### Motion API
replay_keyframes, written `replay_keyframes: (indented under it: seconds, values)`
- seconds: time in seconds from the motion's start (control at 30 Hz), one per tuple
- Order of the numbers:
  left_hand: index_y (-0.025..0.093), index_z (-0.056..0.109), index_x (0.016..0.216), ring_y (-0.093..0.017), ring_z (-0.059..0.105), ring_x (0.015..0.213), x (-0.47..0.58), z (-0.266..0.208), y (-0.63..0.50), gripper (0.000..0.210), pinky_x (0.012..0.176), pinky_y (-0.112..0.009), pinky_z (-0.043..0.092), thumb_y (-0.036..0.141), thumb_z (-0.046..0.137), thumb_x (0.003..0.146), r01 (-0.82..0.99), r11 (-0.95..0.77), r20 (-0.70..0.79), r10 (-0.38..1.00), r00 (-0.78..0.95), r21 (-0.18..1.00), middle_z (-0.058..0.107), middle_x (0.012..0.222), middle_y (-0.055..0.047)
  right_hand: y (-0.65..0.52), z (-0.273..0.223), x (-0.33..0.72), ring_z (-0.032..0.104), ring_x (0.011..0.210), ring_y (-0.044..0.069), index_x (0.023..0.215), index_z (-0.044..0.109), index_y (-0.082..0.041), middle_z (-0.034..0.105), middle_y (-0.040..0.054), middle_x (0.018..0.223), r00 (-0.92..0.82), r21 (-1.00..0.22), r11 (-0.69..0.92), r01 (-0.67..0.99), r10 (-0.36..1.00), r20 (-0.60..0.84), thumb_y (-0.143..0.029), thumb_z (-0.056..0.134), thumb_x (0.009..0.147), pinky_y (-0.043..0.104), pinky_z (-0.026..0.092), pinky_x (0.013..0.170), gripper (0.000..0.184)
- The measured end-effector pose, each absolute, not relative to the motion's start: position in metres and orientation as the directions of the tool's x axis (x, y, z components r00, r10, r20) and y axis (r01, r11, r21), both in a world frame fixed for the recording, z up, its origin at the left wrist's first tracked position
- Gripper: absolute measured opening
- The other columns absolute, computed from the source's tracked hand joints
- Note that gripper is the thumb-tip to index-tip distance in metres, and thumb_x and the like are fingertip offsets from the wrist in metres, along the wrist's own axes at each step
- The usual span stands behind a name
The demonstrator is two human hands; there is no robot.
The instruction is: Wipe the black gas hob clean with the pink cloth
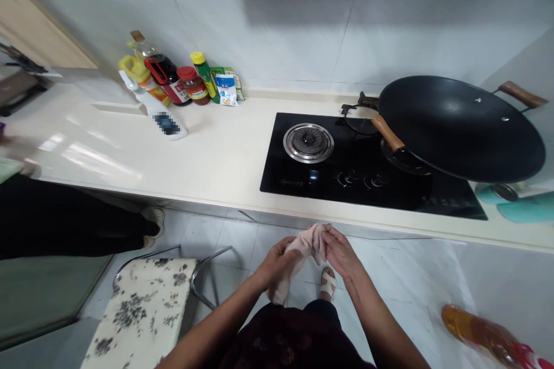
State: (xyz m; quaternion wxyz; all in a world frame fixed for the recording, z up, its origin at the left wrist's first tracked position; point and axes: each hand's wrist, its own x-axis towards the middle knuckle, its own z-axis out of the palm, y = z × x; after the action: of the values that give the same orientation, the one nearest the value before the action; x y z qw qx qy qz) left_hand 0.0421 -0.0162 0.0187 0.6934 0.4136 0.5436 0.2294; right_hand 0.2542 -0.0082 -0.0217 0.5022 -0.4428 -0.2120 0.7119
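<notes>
A pale pink cloth (308,242) hangs bunched between my two hands, in front of the counter's edge and over the floor. My left hand (279,262) is closed around its left part, and a loose end droops below that hand. At the other side, my right hand (340,249) pinches the cloth's upper right. Just beyond my hands lies the black gas stove (320,179) set into the white counter (208,167). Its left burner (309,143) is bare, with the pot support off to the right. A large black wok (459,127) with wooden handles rests over the right burner.
Along the wall stand a sauce bottle (167,72), a red-lidded jar (193,85) and seasoning packets (227,89). A white spray bottle (162,118) lies nearer. A floral-covered chair (138,305) and another person's dark-trousered leg (78,213) are left. An oil bottle (480,328) is at lower right.
</notes>
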Motion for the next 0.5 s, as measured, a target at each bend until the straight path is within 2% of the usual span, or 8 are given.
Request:
replay_keyframes:
  seconds: [0.07,0.13,0.2,0.27,0.37,0.43,0.5]
  values:
    - [0.018,0.072,0.128,-0.026,0.069,0.107,0.055,0.017,-0.015,0.055,0.096,-0.038,0.056,0.048,0.073,0.081,0.133,0.553,-0.564,0.759,0.325,0.822,0.077,0.119,-0.01,-0.005,-0.027,0.259,0.067,0.077,0.019,0.091,0.076,-0.022,0.075,0.0033,0.083,0.013,-0.792,-0.391,-0.469,0.894,-0.448,-0.06,0.094,0.069,0.032,0.055,0.078,0.047]
    - [0.018,0.07,0.134,-0.024,0.07,0.102,0.067,0.017,-0.013,0.058,0.093,-0.038,0.057,0.046,0.074,0.083,0.137,0.561,-0.571,0.747,0.341,0.816,0.077,0.118,-0.009,0.002,-0.032,0.269,0.063,0.073,0.018,0.091,0.074,-0.022,0.072,0.0017,0.081,0.161,-0.856,-0.369,-0.361,0.88,-0.447,-0.066,0.091,0.067,0.031,0.052,0.073,0.053]
    - [0.02,0.06,0.15,-0.021,0.07,0.092,0.08,0.02,-0.009,0.069,0.086,-0.036,0.058,0.044,0.071,0.087,0.173,0.568,-0.589,0.723,0.361,0.804,0.078,0.114,-0.008,0.015,-0.034,0.285,0.06,0.073,0.019,0.096,0.073,-0.022,0.071,0.0013,0.081,0.29,-0.917,-0.36,-0.17,0.872,-0.395,-0.068,0.086,0.07,0.033,0.049,0.072,0.054]
    - [0.023,0.044,0.165,-0.019,0.07,0.086,0.094,0.024,0.0,0.076,0.083,-0.034,0.059,0.04,0.064,0.094,0.275,0.513,-0.582,0.715,0.387,0.814,0.079,0.113,-0.007,0.031,-0.033,0.303,0.059,0.075,0.021,0.097,0.073,-0.023,0.07,0.0014,0.082,0.373,-0.93,-0.36,0.076,0.875,-0.308,-0.065,0.078,0.077,0.034,0.048,0.075,0.046]
    - [0.029,0.03,0.173,-0.019,0.074,0.093,0.117,0.03,0.019,0.072,0.089,-0.032,0.059,0.033,0.047,0.104,0.597,0.164,-0.5,0.736,0.456,0.786,0.081,0.116,-0.005,0.054,-0.033,0.323,0.058,0.088,0.024,0.088,0.074,-0.023,0.069,0.0051,0.092,0.415,-0.826,-0.331,0.456,0.9,-0.132,-0.051,0.066,0.088,0.037,0.044,0.083,0.028]
    - [0.033,0.032,0.172,-0.021,0.076,0.102,0.133,0.032,0.034,0.066,0.097,-0.035,0.058,0.033,0.041,0.107,0.743,-0.064,-0.473,0.734,0.487,0.666,0.081,0.117,-0.005,0.064,-0.036,0.328,0.056,0.1,0.026,0.088,0.075,-0.023,0.066,0.0079,0.102,0.44,-0.687,-0.337,0.643,0.897,-0.028,-0.042,0.064,0.091,0.038,0.039,0.087,0.022]
    - [0.037,0.04,0.169,-0.026,0.076,0.111,0.148,0.031,0.047,0.061,0.103,-0.041,0.056,0.034,0.041,0.108,0.808,-0.163,-0.478,0.733,0.483,0.566,0.08,0.122,-0.009,0.068,-0.041,0.328,0.052,0.107,0.028,0.093,0.076,-0.023,0.064,0.0089,0.107,0.476,-0.558,-0.371,0.742,0.878,0.05,-0.037,0.065,0.094,0.038,0.034,0.088,0.019]
